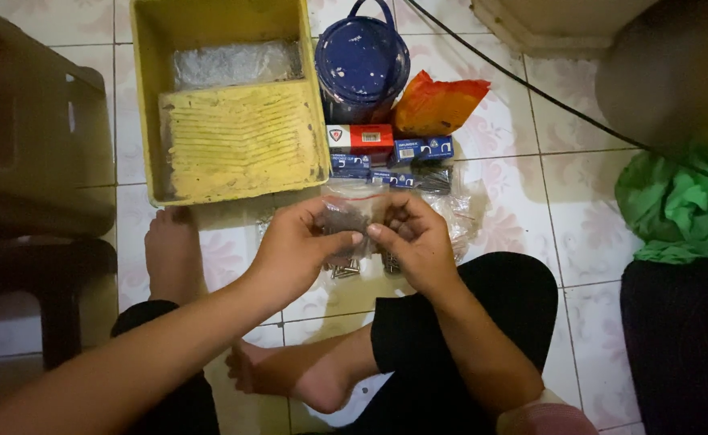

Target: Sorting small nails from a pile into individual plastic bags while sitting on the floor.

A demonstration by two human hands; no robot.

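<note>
Knees and bare feet down low, sitting on a tiled floor. Both hands are pinched shut on a small clear plastic bag of dark nails (347, 219): left hand (293, 250) grips its left edge, right hand (416, 242) its right. Looks barely started, bag mouth can't be made out, a few loose nails (343, 270) hang just below. Just past the grip sit small blue boxes (418, 151), a crumpled orange bag (434, 103), a blue paint bucket (362, 60) and a yellow plastic paint tray (233, 105).
</note>
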